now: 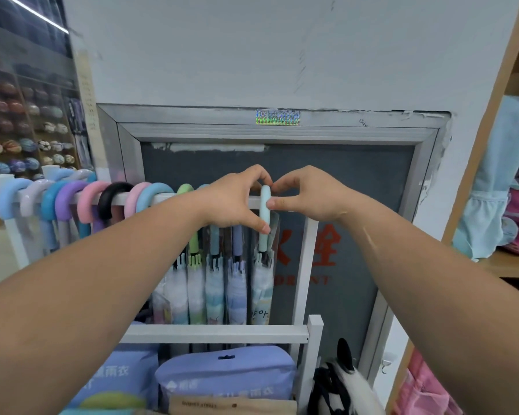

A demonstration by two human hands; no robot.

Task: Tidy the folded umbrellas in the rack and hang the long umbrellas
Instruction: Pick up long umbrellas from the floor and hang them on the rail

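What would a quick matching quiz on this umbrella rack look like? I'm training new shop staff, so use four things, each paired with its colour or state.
Things:
1. black handle
2. green handle
3. light blue handle
4. raincoat pack

Places or states:
A. pinched by left hand and right hand
B. below the lower rail
C. between two pink handles
D. just left of the left hand

Pairs: 1-C, 2-D, 3-A, 4-B

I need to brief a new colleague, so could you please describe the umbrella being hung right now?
Find the white rail across the rack. At its right end, both hands pinch a pale mint hooked handle. Unlike its neighbours, it hangs furthest right.
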